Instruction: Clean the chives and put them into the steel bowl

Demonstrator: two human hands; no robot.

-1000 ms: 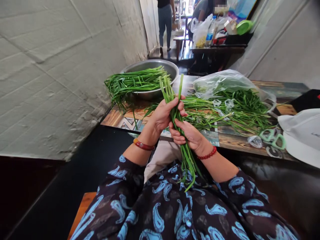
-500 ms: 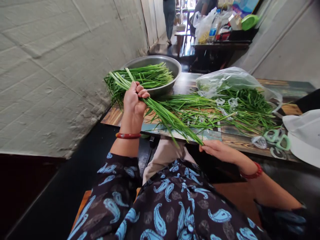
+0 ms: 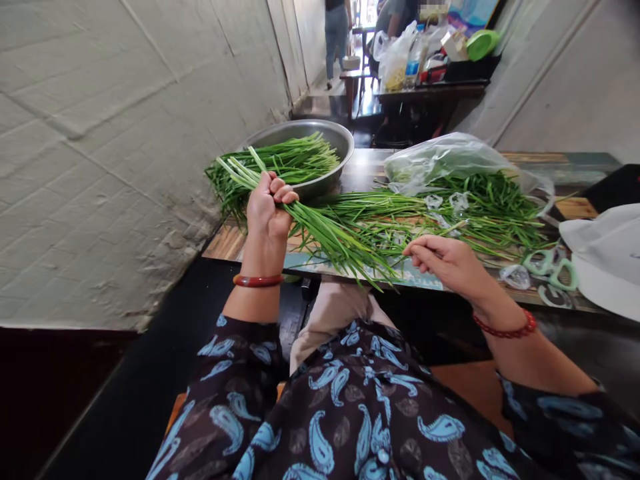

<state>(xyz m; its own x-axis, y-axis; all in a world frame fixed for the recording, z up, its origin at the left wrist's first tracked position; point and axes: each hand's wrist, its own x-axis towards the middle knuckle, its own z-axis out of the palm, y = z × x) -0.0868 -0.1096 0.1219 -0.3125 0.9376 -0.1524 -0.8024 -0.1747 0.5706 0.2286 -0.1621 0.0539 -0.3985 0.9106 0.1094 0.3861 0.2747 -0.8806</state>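
Observation:
My left hand point(image 3: 270, 203) is closed round a bunch of garlic chives point(image 3: 333, 237). Their pale stem ends stick out above the fist toward the metal basin, and the green leaves fan down to the right over the table's front edge. My right hand point(image 3: 440, 260) is off to the right of the leaf tips, thumb and fingers pinched together; what is between them, if anything, is too small to tell. More chives point(image 3: 305, 157) lie in the wide metal basin point(image 3: 345, 140). Loose chives point(image 3: 450, 223) spread over the table behind both hands.
A clear plastic bag point(image 3: 450, 157) partly covers the chive pile. Light green scissors point(image 3: 563, 273) and a white cap point(image 3: 607, 260) lie at the right. The wall point(image 3: 125, 167) runs close on the left. Farther back, a person point(image 3: 337, 40) stands near a cluttered table point(image 3: 430, 93).
My right hand has left the leaf tips and moved up and to the right. The freed leaves have spread apart. My left hand keeps its hold on the bunch.

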